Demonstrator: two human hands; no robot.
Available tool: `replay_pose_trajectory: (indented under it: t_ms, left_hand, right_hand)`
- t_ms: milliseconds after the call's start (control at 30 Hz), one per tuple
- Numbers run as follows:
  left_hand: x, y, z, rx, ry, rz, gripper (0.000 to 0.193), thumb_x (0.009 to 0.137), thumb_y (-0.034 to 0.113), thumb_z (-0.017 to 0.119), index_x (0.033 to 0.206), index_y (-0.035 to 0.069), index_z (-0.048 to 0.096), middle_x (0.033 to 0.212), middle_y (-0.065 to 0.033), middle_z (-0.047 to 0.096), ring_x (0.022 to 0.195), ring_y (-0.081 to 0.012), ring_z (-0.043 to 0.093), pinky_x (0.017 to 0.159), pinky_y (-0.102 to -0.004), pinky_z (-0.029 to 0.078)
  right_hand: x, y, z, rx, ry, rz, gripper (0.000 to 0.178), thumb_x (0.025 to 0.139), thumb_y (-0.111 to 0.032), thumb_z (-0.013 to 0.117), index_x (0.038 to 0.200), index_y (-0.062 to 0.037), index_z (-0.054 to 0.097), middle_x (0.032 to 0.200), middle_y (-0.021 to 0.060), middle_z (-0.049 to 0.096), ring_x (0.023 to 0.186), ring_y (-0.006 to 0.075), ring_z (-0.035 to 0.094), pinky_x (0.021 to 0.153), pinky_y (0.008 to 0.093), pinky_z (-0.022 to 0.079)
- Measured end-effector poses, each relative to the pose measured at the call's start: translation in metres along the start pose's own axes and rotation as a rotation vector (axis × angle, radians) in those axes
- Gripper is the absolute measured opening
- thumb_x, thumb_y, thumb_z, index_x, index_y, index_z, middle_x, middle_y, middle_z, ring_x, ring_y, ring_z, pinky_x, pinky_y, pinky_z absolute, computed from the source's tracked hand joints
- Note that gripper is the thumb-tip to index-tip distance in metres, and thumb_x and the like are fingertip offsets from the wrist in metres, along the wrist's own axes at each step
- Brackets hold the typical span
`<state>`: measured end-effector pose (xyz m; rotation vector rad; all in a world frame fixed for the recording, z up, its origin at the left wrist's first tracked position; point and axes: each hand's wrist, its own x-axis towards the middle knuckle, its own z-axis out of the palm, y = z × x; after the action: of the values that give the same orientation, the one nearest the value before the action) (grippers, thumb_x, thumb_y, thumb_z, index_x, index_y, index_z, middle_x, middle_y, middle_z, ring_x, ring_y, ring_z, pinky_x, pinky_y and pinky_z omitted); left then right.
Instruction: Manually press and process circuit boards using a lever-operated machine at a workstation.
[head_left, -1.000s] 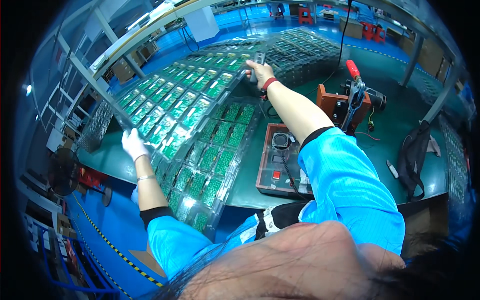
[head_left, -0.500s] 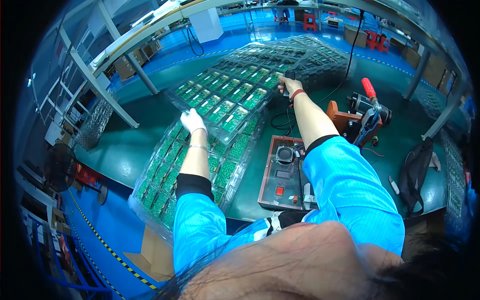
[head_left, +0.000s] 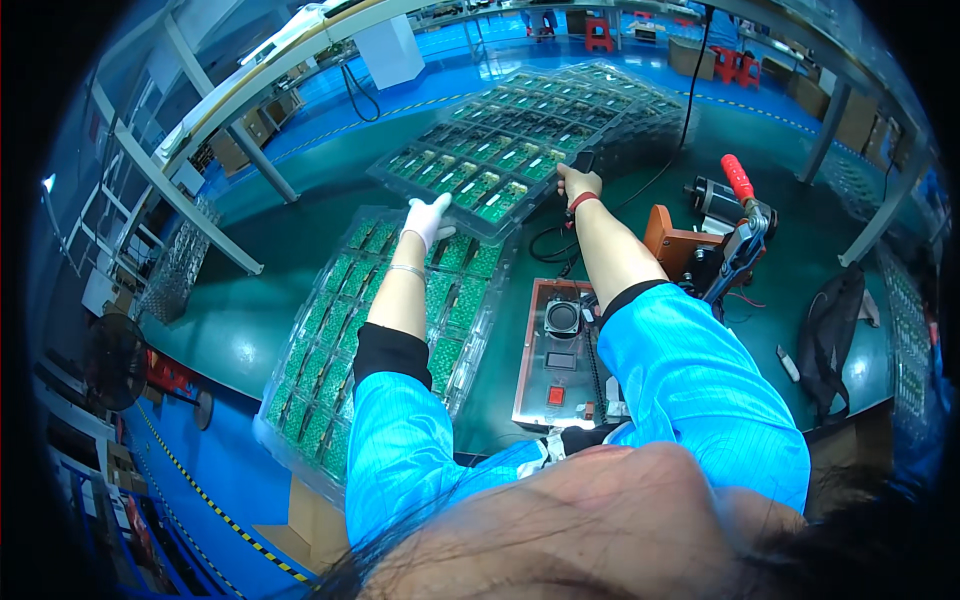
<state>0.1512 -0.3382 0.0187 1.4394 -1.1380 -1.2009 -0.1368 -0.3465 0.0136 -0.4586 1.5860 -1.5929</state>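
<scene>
Circuit-board tray [head_left: 478, 178] between and beyond hands [head_left: 428, 221], apparently touching both.

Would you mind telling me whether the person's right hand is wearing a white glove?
No, the white glove is on the left hand, while the right hand shows bare skin beyond a red wristband.

Glossy clear plastic blister tray [head_left: 490, 232]; smooth, faintly shiny surface [head_left: 310, 225]; bright metal toggle clamp [head_left: 738, 247] with glossy red grip [head_left: 738, 178]; matt black cloth bag [head_left: 826, 335].
</scene>
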Motion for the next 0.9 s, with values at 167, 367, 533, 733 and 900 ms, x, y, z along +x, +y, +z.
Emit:
replay_pose_trajectory:
  t_ms: [167,367,533,733,900]
  left_hand:
    - [-0.016,-0.001,0.045,0.318,-0.054,0.151,0.095,0.086,0.042,0.071,0.151,-0.004,0.019,0.15,-0.0332,0.03,0.135,-0.0435,0.043,0.1,-0.0555,0.049]
    - [-0.046,0.021,0.095,1.035,0.008,0.321,0.087,0.085,0.042,0.07,0.153,0.006,0.03,0.16,-0.027,0.013,0.145,-0.0504,0.019,0.112,-0.0574,0.035]
    - [-0.016,0.001,0.117,0.926,0.099,0.429,0.065,0.084,0.037,0.069,0.14,0.01,0.051,0.159,-0.0211,0.023,0.14,-0.0556,0.024,0.11,-0.0544,0.039]
    - [0.017,0.0,0.14,0.885,0.197,0.454,0.048,0.086,0.033,0.068,0.125,0.006,0.06,0.155,-0.018,0.032,0.133,-0.0507,0.035,0.105,-0.0512,0.043]
    - [0.035,0.006,0.144,0.871,0.164,0.389,0.043,0.087,0.031,0.067,0.12,0.006,0.061,0.15,-0.0177,0.038,0.125,-0.0458,0.043,0.101,-0.0506,0.046]
  right_hand:
    - [0.003,-0.005,-0.002,0.014,0.079,-0.019,0.045,0.085,-0.017,0.076,0.113,0.0127,0.058,0.08,0.0112,0.067,0.055,0.0125,0.061,0.046,0.0224,0.05]
    - [-0.004,-0.002,0.0,0.004,0.045,0.008,0.043,0.086,-0.016,0.072,0.115,0.0109,0.057,0.082,0.0121,0.069,0.057,0.014,0.066,0.046,0.0231,0.05]
    - [-0.008,0.008,0.011,-0.053,0.236,-0.063,0.037,0.087,-0.013,0.066,0.116,0.007,0.057,0.087,0.0147,0.07,0.061,0.0178,0.071,0.047,0.0248,0.051]
    - [-0.059,-0.004,0.026,-0.009,0.187,-0.094,0.037,0.088,-0.009,0.062,0.121,0.0054,0.053,0.091,0.0137,0.068,0.063,0.0167,0.07,0.054,0.0258,0.052]
    - [-0.159,-0.039,0.0,0.203,-0.076,-0.071,0.037,0.089,-0.006,0.06,0.123,0.0033,0.05,0.094,0.0128,0.065,0.064,0.015,0.066,0.056,0.0258,0.051]
